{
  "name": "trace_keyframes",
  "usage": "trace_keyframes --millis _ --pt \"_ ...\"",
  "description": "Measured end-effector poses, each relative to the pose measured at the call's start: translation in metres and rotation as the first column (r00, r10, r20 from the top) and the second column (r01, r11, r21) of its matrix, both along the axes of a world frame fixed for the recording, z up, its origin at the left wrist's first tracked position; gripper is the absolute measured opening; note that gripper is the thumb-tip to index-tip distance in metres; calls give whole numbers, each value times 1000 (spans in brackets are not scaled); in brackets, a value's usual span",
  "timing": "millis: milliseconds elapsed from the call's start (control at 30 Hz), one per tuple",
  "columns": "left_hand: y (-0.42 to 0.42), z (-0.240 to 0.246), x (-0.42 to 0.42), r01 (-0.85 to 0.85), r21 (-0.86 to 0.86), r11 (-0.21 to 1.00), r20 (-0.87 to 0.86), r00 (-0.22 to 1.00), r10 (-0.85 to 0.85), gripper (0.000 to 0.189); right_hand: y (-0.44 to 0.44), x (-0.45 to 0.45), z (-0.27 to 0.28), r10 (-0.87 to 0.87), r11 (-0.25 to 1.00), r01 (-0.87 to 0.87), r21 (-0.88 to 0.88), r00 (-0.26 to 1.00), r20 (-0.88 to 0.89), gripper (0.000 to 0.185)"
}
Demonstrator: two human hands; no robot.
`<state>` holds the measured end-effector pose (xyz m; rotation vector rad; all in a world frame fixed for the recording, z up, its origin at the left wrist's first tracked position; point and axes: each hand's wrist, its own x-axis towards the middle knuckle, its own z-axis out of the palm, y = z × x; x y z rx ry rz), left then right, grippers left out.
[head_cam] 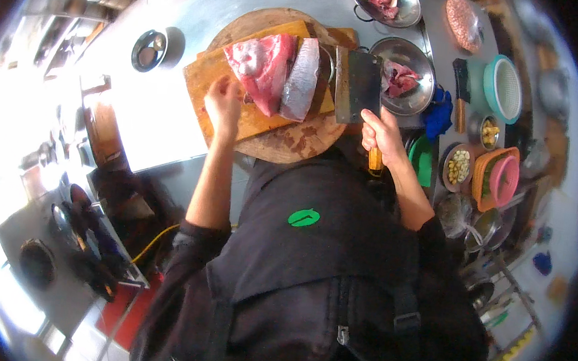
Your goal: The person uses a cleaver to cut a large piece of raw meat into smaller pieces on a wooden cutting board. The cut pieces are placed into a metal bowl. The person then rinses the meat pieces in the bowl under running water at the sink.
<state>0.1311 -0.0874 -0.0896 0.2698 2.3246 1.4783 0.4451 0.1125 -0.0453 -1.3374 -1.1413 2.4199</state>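
My right hand (381, 135) grips the yellowish handle of a cleaver (359, 87), its broad dark blade standing to the right of the fish. A large piece of raw fish (262, 70) with pink flesh lies on a rectangular wooden cutting board (200, 86). Directly right of it rests a second fish piece (301, 83), silvery skin upward. Near the lower left of the flesh is my left hand (224, 100), fingers curled; whether they touch anything is unclear. Beneath the rectangular board sits a round wooden chopping block (291, 145).
A metal bowl (410, 101) with raw fish pieces stands right of the cleaver; another such bowl (406, 12) is beyond it. A small dark bowl (139, 59) is at left. Further right are a second cleaver (461, 82), a teal basket (490, 104) and a plate of garlic (458, 167).
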Motion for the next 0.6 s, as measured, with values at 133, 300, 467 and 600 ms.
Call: trace_keyframes --millis 133,300,467,600 --pt "22 -8 -32 -16 223 975 353 933 -66 22 -2 -7 0 21 1000 -21 -15 999 -26 18" --pt "49 -2 -29 9 431 902 264 955 -136 27 2 -5 3 44 999 -44 7 998 -40 19" --pt "60 -2 -38 43 -247 968 -211 973 -97 72 32 33 -3 -210 935 145 -324 962 -177 31" --pt "72 -7 -59 315 -387 866 -9 939 -345 65 50 65 -15 -451 855 303 422 835 316 17"
